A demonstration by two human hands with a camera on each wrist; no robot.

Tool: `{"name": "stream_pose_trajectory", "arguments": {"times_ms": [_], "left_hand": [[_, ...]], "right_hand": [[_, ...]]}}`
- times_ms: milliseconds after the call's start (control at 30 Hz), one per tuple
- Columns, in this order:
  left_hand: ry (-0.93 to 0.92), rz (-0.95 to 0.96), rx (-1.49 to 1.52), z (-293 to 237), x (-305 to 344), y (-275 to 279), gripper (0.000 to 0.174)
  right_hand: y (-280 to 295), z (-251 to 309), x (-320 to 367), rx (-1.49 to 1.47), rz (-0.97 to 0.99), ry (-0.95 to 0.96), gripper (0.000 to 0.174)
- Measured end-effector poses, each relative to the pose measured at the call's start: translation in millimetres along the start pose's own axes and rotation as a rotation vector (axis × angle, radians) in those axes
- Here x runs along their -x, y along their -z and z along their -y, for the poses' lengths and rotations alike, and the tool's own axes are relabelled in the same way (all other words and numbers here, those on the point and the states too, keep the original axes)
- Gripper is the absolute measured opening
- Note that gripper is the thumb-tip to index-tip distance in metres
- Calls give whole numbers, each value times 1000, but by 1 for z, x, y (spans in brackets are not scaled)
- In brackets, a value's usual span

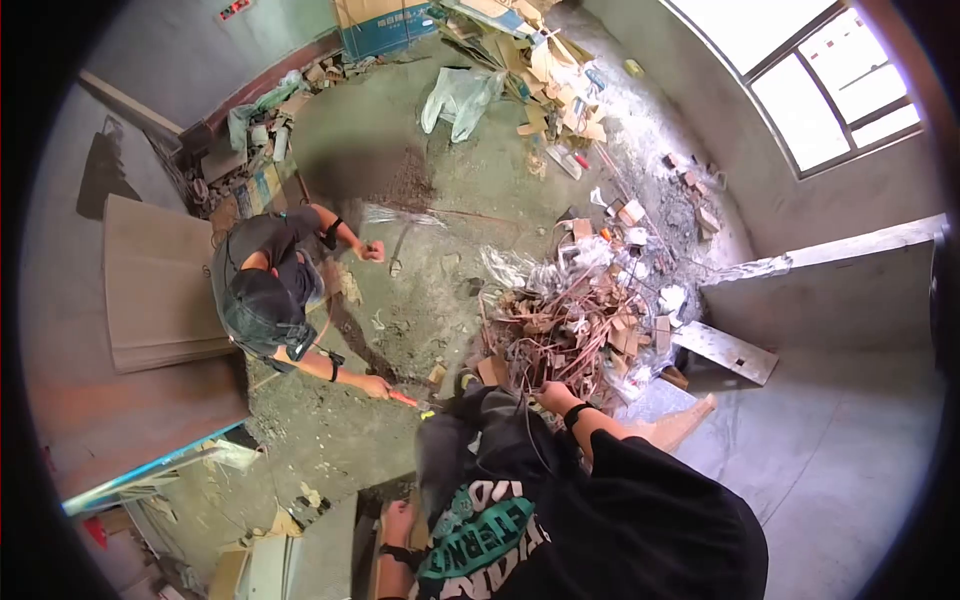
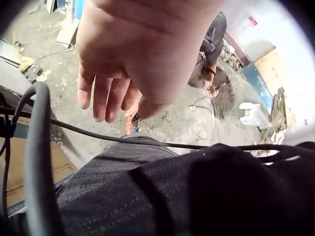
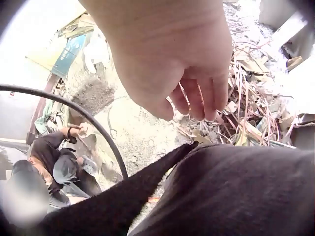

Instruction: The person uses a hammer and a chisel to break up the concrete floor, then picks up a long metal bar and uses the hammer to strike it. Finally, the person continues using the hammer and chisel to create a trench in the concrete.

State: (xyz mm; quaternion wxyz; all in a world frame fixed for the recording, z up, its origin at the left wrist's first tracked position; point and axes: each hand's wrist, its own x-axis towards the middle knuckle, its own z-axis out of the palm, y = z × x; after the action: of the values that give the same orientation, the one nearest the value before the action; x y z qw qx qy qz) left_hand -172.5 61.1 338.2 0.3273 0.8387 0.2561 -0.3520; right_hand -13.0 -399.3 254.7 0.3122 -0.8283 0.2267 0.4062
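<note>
TORSO: black shirt, green-and-white lettering | WRISTS: black bands, behind fingers | LEGS: dark trousers, below left fingers | CABLE: thick dark cable, beside left fingers

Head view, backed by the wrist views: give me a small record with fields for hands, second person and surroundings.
left hand: fingers relaxed, nothing visibly held
right hand: fingers relaxed, nothing visibly held
second person: black cap, gripping a red tool
debris pile: reddish strips, cardboard scraps
plastic bag: pale, on the floor
window: upper right
</note>
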Motion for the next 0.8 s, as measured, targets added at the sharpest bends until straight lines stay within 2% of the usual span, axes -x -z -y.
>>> {"name": "stream_pose_trajectory", "arguments": {"times_ms": [33, 100, 133, 200, 267, 333, 400, 433, 467, 500, 567, 600, 633, 700, 733, 767, 800], "left_hand": [[60, 51, -32, -39, 12, 11, 30], [39, 100, -104, -45, -3, 3, 30], [54, 121, -98, -41, -6, 0, 30], [-129, 138, -1, -36, -12, -12, 32], [-78, 193, -7, -50, -12, -17, 38], [-96, 241, -14, -49, -17, -22, 37], [-112, 263, -58, -59, -13, -11, 38], [-76, 264, -58, -67, -10, -3, 38], [-95, 234, -39, -51, -13, -6, 37], [-84, 199, -51, -65, -5, 9, 34], [-2, 83, 118, -41, -3, 9, 31], [44, 38, 143, -30, -4, 12, 30], [61, 2, 165, -3, -3, 7, 30], [-39, -141, 147, 55, -11, -16, 31], [-4, -127, 150, 69, -10, -19, 33], [103, -159, 114, 47, 8, 0, 31], [159, -118, 102, 52, 13, 0, 32]], "right_hand": [[-14, -7, -5, 61, -15, 61, 34], [-23, 5, 0, 145, -70, 153, 31], [-41, -4, -6, 37, -46, 163, 29], [-66, 0, 0, -77, -47, 157, 30], [-70, 6, 15, -44, 53, 210, 29], [-61, 16, 28, 2, 67, 173, 27], [-60, -2, 25, -75, -78, 154, 29], [-51, -2, 27, -103, -115, 69, 31], [-43, -1, 32, -121, -145, -15, 32], [-36, 6, 43, -111, -142, -23, 31], [-37, -1, 40, -118, -106, -24, 29], [-36, -3, 42, -11, -112, 96, 30], [-39, -7, 37, 91, -72, 77, 32], [-45, -9, 23, 191, -70, 138, 37], [-46, -6, 14, 257, -64, 164, 37], [-43, 9, 12, 125, 36, 170, 36], [-35, 17, 13, 106, -11, 287, 31]]}}
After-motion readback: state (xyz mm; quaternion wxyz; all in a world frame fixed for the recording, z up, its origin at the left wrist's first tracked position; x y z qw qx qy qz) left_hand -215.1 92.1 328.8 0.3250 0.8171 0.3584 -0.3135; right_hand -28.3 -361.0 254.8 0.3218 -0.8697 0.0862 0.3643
